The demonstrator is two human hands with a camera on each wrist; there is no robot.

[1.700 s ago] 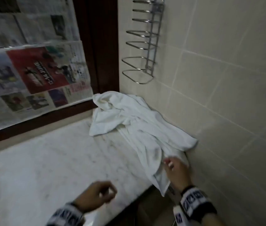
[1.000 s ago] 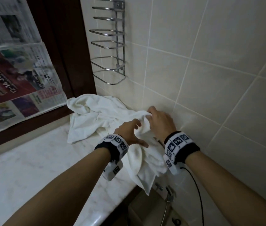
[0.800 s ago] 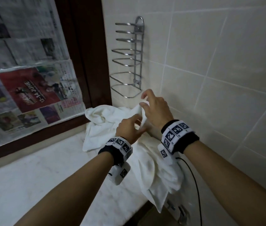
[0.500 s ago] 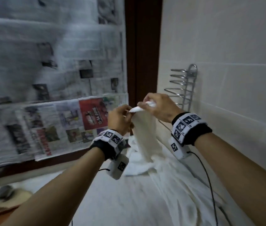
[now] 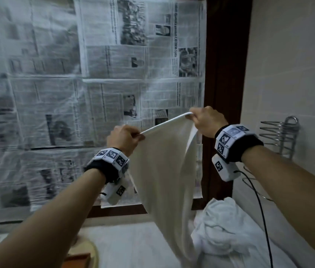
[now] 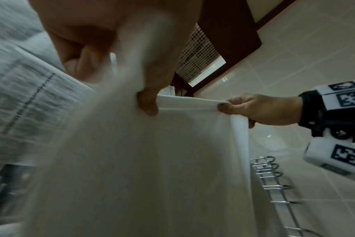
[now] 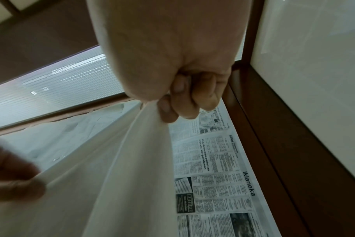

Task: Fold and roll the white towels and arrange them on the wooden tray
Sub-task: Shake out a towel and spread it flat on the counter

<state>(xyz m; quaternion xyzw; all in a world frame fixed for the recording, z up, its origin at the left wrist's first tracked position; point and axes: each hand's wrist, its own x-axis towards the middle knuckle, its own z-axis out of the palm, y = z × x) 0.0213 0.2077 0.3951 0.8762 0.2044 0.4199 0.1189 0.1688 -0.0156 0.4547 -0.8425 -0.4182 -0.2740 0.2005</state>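
A white towel point(image 5: 162, 171) hangs in the air in front of me, its top hem stretched between my two hands. My left hand point(image 5: 125, 138) pinches the left end of the hem point(image 6: 147, 102). My right hand point(image 5: 205, 120) pinches the right end, a little higher point(image 7: 168, 104). The cloth point(image 6: 152, 160) drops down toward the counter. More white towels point(image 5: 224, 229) lie crumpled in a heap on the marble counter point(image 5: 133, 246) at the lower right. A wooden tray edge point(image 5: 79, 258) shows at the bottom left, partly behind my left forearm.
Newspaper sheets point(image 5: 94, 74) cover the window behind the counter, with a dark wooden frame point(image 5: 224, 74) to their right. A chrome wire rack point(image 5: 280, 136) is fixed to the tiled wall point(image 5: 292, 64) on the right. A cable point(image 5: 261, 209) trails from my right wrist.
Both hands took hold of one towel from the heap, lifted it off the counter and drew apart along its hem. It now hangs stretched between them, and my view has tilted upward.
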